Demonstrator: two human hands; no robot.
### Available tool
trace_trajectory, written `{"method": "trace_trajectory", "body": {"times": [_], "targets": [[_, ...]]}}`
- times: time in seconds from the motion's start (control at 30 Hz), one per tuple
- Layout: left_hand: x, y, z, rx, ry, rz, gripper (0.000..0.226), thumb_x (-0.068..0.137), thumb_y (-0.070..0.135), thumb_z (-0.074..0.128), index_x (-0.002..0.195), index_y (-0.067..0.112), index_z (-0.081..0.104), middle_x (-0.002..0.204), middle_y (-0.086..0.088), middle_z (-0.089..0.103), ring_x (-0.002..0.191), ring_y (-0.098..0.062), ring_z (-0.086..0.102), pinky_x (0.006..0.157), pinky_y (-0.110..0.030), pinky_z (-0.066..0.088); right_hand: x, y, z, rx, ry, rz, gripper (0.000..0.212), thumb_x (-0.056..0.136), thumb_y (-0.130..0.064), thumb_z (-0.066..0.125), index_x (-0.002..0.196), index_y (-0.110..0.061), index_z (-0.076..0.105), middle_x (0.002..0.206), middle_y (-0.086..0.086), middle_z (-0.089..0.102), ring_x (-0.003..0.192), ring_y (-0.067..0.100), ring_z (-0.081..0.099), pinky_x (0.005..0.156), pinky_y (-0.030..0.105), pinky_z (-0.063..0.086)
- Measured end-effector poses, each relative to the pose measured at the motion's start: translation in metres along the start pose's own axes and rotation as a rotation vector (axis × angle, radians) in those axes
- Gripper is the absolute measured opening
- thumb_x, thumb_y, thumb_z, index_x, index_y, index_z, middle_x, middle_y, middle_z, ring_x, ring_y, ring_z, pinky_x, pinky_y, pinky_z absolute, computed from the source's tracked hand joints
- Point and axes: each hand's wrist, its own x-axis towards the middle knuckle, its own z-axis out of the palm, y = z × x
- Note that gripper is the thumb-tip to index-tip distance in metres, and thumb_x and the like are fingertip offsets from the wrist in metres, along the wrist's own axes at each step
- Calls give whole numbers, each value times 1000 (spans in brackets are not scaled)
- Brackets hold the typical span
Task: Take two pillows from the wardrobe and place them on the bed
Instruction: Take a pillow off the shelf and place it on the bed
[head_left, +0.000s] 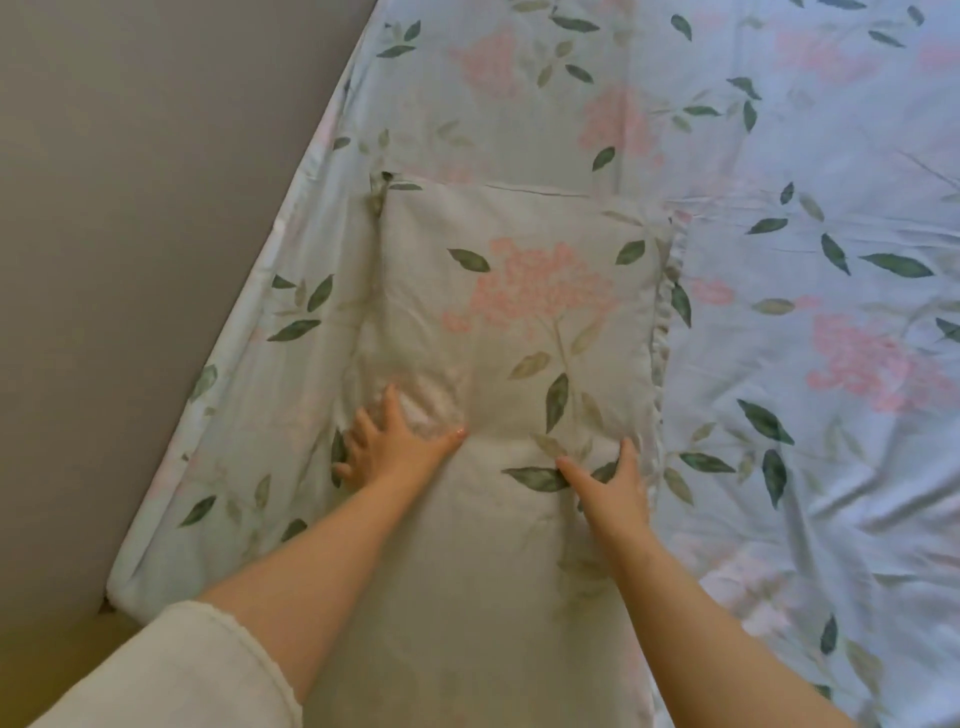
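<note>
A pillow (519, 312) in a pale cover with pink flowers and green leaves lies flat on the bed (805, 208), near its left edge. The bed sheet has the same print. My left hand (395, 441) rests flat on the pillow's near left part, fingers spread. My right hand (613, 483) lies on the pillow's near right part, fingers reaching its right edge. Neither hand grips the cover. Only this one pillow is in view; the wardrobe is out of sight.
A grey wall (130, 208) runs along the bed's left edge. The flowered sheet spreads wrinkled to the right and far side. A white sleeve (171, 675) covers my left upper arm at the bottom left.
</note>
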Motion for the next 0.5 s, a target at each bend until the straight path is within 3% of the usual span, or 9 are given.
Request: {"method": "trace_trajectory", "body": {"times": [0.17, 0.3, 0.4, 0.5], "targets": [[13, -14, 21, -191, 28, -61, 112, 59, 61, 71, 142, 32, 2, 145, -19, 29, 131, -37, 33, 106, -50, 26, 9, 1, 15, -93, 81, -50, 93, 77, -46, 65, 145, -33, 3, 143, 15, 36, 128, 37, 34, 102, 46, 32], [26, -18, 10, -508, 31, -63, 84, 66, 39, 76, 133, 14, 33, 135, -15, 49, 119, -34, 49, 95, -36, 38, 1, -17, 26, 3, 73, -225, 77, 80, -24, 66, 141, -28, 20, 125, 9, 51, 107, 26, 48, 83, 33, 39], [30, -11, -14, -551, 31, 3, 55, 71, 30, 73, 117, 12, 51, 121, -14, 60, 108, -32, 57, 82, -30, 41, -12, -39, 32, 78, 112, -330, 59, 81, -12, 58, 133, -28, 35, 115, 1, 56, 102, 22, 52, 81, 29, 38], [33, 0, -54, -548, 111, 107, 44, 72, 31, 70, 110, 15, 56, 112, -11, 65, 99, -30, 60, 77, -32, 44, -29, -66, 41, 100, 205, -406, 53, 82, -10, 54, 130, -28, 42, 108, -2, 59, 98, 23, 54, 78, 29, 40]]}}
